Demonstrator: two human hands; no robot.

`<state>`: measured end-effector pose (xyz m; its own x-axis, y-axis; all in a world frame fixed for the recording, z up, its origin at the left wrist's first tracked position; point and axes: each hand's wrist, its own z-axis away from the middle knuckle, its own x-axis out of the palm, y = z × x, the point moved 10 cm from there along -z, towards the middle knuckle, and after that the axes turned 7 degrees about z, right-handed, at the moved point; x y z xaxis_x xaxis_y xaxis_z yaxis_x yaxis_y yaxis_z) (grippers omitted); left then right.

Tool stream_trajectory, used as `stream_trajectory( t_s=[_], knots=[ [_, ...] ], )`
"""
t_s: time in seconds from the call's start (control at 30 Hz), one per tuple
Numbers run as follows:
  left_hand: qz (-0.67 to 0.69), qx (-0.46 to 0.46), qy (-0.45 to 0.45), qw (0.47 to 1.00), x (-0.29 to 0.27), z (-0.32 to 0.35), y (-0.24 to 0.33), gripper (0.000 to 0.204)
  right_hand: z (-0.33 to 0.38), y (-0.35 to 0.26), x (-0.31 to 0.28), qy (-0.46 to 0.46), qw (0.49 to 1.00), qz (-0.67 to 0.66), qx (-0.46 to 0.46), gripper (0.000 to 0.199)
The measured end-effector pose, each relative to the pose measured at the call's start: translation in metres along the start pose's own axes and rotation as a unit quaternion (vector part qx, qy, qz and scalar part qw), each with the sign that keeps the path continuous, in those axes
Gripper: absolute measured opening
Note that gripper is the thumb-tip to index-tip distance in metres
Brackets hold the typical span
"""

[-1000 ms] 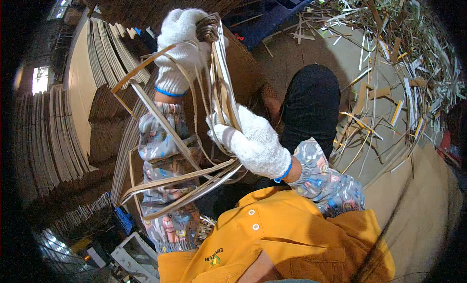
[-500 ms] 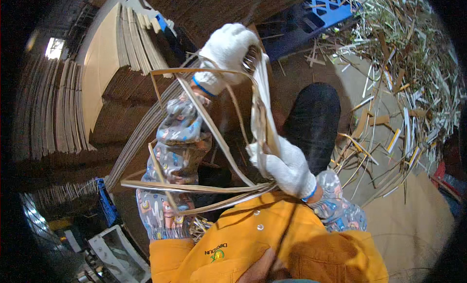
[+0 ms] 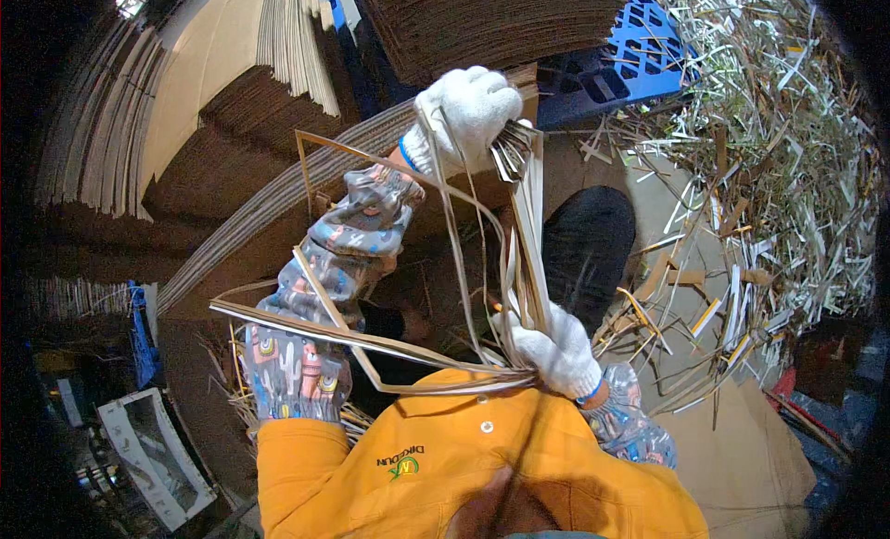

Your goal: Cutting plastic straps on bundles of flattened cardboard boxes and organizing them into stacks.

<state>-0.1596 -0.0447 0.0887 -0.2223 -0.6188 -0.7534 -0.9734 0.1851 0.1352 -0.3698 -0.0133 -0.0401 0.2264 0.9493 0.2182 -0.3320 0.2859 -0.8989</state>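
My left hand (image 3: 466,113), in a white knit glove, is closed around one end of a bundle of thin cardboard strips (image 3: 530,233). The cut ends of the bundle show at its lower right. Nearer my body, my gloved right hand (image 3: 556,352) grips the same bundle lower down. From the right hand, several strips (image 3: 348,333) stick out leftward in bent, angular loops that cross over my left forearm. Other thin strips hang in a curve between the two hands. Patterned sleeve covers are on both forearms.
Stacked cardboard sheets (image 3: 278,103) rise at the far left and far middle. Beside them lies a blue plastic pallet (image 3: 640,62). A large heap of shredded strips (image 3: 779,159) covers the right side. A flat cardboard piece (image 3: 732,446) lies near right, and a white frame (image 3: 158,456) near left.
My left hand has moved slightly right and nearer, keeping its hold on the strips. My right hand has stayed near my body. The loose loops have swung a little lower and left.
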Motion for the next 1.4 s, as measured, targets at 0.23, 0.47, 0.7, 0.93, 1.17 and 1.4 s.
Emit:
stream_trajectory(
  t_s=[0.23, 0.47, 0.7, 0.93, 1.17, 1.4],
  knots=[
    [-0.148, -0.116, -0.011, 0.982, -0.004, 0.018, -0.031, 0.021, -0.005, -0.005, 0.006, -0.028, 0.973, 0.213, -0.088, 0.038],
    [-0.053, -0.018, 0.064, 0.996, -0.034, 0.033, 0.01, 0.028, 0.013, 0.014, -0.007, -0.111, 0.931, 0.334, -0.102, 0.04],
    [-0.047, -0.044, 0.001, 0.998, -0.019, 0.038, 0.019, 0.032, -0.019, -0.117, -0.158, 0.24, 0.83, 0.421, -0.277, 0.021],
    [-0.011, 0.009, 0.003, 1.0, -0.031, 0.053, 0.032, 0.044, -0.111, -0.204, -0.079, 0.217, 0.687, 0.509, -0.471, 0.028],
    [-0.036, -0.029, 0.029, 0.999, -0.03, 0.059, 0.023, 0.049, -0.154, -0.206, -0.035, 0.121, 0.508, 0.722, -0.453, 0.025],
    [-0.076, -0.05, 0.027, 0.996, -0.031, 0.063, 0.012, 0.047, -0.161, -0.201, -0.022, 0.074, 0.435, 0.773, -0.455, 0.013]
  ],
)
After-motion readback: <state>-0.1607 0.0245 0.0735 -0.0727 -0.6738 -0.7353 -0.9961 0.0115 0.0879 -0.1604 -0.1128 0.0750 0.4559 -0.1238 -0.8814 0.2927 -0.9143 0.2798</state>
